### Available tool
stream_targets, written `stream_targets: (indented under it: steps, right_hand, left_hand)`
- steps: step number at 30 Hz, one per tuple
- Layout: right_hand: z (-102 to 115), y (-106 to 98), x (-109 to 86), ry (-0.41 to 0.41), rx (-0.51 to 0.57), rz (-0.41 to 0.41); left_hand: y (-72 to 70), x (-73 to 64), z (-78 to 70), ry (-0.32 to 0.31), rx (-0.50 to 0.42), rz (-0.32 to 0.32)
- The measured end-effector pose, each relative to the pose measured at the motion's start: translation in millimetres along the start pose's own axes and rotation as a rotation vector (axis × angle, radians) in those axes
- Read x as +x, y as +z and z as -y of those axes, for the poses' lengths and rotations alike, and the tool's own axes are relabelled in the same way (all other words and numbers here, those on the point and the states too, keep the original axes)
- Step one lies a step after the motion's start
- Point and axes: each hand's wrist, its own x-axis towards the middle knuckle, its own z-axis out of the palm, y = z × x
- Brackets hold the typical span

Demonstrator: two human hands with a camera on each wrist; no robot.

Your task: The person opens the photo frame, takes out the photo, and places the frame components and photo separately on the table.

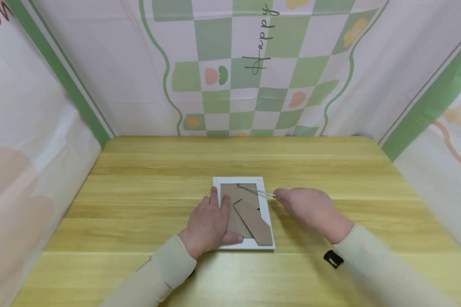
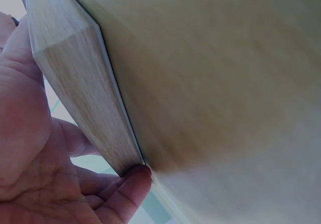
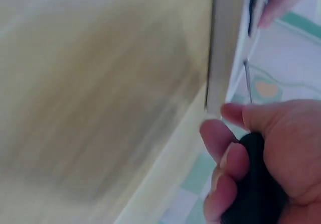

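Note:
A white picture frame (image 1: 264, 206) lies face down on the table, its brown backing board (image 1: 228, 192) and a hinged stand leg (image 1: 256, 226) facing up. My left hand (image 1: 207, 224) presses on the frame's left side, two fingers pointing away and the thumb along the near edge. The left wrist view shows a fingertip against the wood-grained side (image 2: 85, 93). In my right hand (image 1: 311, 209) is a screwdriver with a thin metal shaft (image 1: 261, 192) and a black handle (image 3: 253, 184). In the head view, its tip reaches the backing's far edge, by a small dark tab.
The frame lies on a wood-grain table (image 1: 150, 179). Behind it hangs a green-and-white checked cloth (image 1: 269, 102), with more printed cloth at both sides. A small black object (image 1: 333, 259) sits by the right sleeve.

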Motion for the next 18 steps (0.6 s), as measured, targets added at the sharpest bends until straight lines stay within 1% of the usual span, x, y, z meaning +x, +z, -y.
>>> stream_targets:
  steps: [2, 4, 8, 13, 16, 18]
  right_hand:
    - [-6.0, -4.1, 4.1, -0.012, 0.047, 0.042]
    - [-11.9, -6.9, 8.1, -0.054, 0.068, 0.050]
    - [-22.2, -10.8, 18.3, -0.134, 0.131, 0.072]
    - [-34.4, -13.8, 31.9, -0.189, 0.285, 0.166]
    - [-39.8, -14.4, 37.4, -0.188, 0.369, 0.219]
    - [-40.2, -14.5, 38.4, -0.175, 0.406, 0.226]
  left_hand:
    - [-0.5, 0.1, -0.4, -0.005, 0.004, 0.017]
    - [-0.7, 0.2, -0.8, -0.009, 0.005, 0.030]
    - [-0.8, 0.4, -1.2, -0.014, -0.002, 0.037]
    - [-1.0, 0.3, -0.8, -0.011, -0.015, 0.032]
    - [-1.6, 0.4, -0.5, -0.007, -0.011, 0.032]
    - [-1.7, 0.5, -0.2, -0.007, -0.012, 0.035]
